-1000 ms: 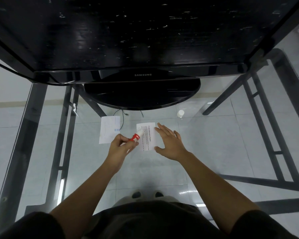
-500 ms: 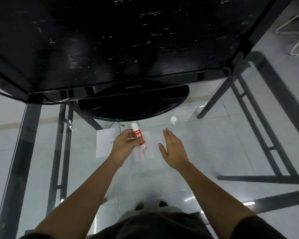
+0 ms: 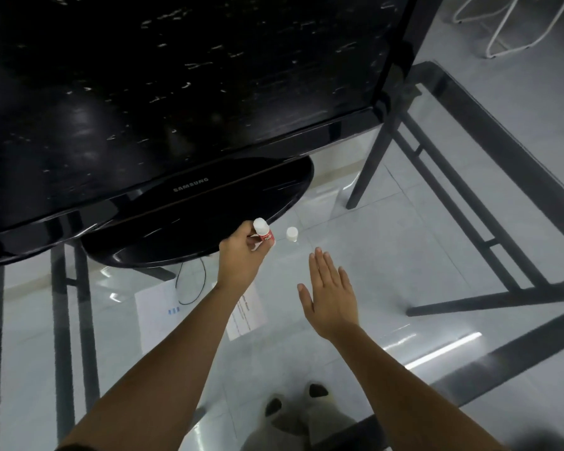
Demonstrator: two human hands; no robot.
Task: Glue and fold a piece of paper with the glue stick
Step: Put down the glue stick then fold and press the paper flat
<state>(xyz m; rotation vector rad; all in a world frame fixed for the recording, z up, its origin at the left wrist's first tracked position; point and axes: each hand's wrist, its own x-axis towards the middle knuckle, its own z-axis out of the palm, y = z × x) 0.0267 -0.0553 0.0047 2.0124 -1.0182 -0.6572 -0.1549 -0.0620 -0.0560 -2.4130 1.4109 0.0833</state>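
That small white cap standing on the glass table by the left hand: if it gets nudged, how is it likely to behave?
The cap looks small and plastic, so probably very light. It stands upright on smooth glass table, so a nudge would likely slide it easily. Tipped over, its round shape would probably let it roll. The left hand, holding the glue stick, is close beside it.

Glue stick (image 3: 263, 233): white end, red label with white print. Cap (image 3: 291, 233): white. Paper (image 3: 248, 312): white, fine dark text lines. Second sheet (image 3: 157, 315): white, small blue marks. Monitor (image 3: 176, 92): glossy black, pale scratch-like flecks on screen, grey lettering on bezel. Stand (image 3: 196, 219): black. Tabletop (image 3: 404, 255): clear glass, black frame. Floor (image 3: 534, 76): pale grey tiles. Cable (image 3: 192, 281): black.
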